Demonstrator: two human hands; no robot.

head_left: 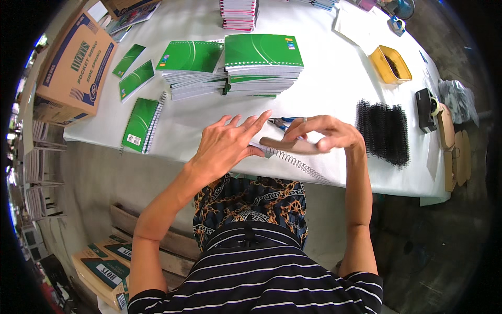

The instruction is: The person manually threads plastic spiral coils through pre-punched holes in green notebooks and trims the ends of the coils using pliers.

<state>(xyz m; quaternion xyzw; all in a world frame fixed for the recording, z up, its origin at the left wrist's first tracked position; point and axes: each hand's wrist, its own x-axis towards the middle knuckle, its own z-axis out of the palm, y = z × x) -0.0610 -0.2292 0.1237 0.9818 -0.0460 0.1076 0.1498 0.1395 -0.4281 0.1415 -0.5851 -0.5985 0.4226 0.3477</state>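
My left hand [225, 138] is at the table's front edge, fingers stretched and thumb underneath, with the pale edge of a notebook [255, 140] between them. The notebook is mostly hidden. From its edge a thin dark wire spiral [300, 165] runs right and toward me. My right hand [329, 133] is curled above the spiral, with a ring on one finger. A blurred brownish bar shape [287, 145] extends left from its fingers; its kind is unclear. Just behind the hands lie blue-handled pliers [281, 123], partly covered by the right hand.
Green notebook stacks [264, 52] stand behind my hands. Left are a spiral-bound notebook [141, 124], green covers [137, 80] and a cardboard box [76, 68]. Right are black spirals [383, 133], a yellow tub [389, 64] and a black tape dispenser [425, 110]. A pink-edged stack [238, 14] stands farther back.
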